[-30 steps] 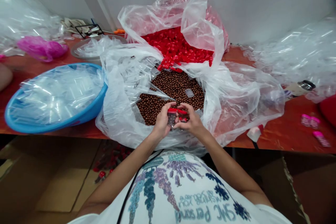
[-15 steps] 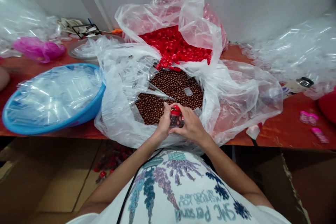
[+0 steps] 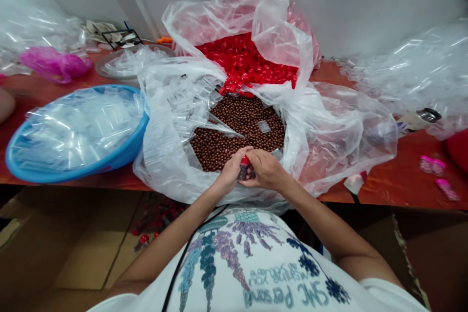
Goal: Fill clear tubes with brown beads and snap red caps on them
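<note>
Both hands meet over the near edge of a clear plastic bag [image 3: 329,131] full of small brown balls [image 3: 237,126]. My left hand [image 3: 230,173] and my right hand [image 3: 265,170] are closed together around a small clear bottle with a red cap [image 3: 244,166]; brown balls show inside it. Only the cap and a sliver of the bottle are visible between the fingers. Behind the balls lies a heap of red caps [image 3: 244,61] in another clear bag. Empty clear bottles [image 3: 190,102] are piled at the left of the balls.
A blue basin [image 3: 78,161] lined with plastic holds clear bottles at the left. A pink bag [image 3: 54,64] lies at the far left. Pink-capped items [image 3: 433,168] rest on the red table at the right. Cardboard boxes [image 3: 66,243] stand below the table edge.
The hands have come closer together around the bottle, and the right hand has closed over the red cap, so less of the cap and bottle shows than before.
</note>
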`<move>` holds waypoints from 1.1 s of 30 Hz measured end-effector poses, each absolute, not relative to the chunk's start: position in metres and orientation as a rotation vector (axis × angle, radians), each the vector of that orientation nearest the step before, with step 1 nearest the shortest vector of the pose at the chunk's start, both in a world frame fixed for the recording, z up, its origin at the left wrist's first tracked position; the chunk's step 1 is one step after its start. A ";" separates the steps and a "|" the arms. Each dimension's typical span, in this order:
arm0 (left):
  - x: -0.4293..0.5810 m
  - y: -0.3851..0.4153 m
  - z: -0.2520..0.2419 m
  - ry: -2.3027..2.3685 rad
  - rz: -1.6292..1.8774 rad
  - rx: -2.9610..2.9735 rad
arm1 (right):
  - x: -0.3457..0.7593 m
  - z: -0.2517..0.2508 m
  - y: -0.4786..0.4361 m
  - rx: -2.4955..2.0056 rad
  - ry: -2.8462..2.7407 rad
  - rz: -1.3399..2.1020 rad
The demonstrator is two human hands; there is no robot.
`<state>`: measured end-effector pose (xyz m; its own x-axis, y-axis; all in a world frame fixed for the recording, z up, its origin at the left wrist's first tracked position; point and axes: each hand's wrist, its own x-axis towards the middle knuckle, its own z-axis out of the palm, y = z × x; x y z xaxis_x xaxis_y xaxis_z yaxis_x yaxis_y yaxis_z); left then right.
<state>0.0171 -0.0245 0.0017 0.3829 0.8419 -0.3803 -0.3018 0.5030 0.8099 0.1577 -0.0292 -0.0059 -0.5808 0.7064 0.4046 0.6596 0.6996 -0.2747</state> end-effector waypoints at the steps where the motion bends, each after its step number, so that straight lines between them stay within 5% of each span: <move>1: 0.016 -0.025 0.000 0.901 0.821 0.732 | 0.159 -0.006 -0.029 -1.050 -2.430 0.148; 8: -0.015 -0.003 -0.006 1.099 0.892 0.909 | 0.196 -0.001 -0.029 -1.349 -2.139 0.477; 17: -0.007 -0.002 -0.021 1.496 0.327 1.831 | 0.188 0.004 -0.058 -1.783 -2.242 0.654; 33: 0.028 0.000 -0.045 1.095 0.621 1.471 | 0.175 -0.049 -0.076 -1.451 -1.415 1.024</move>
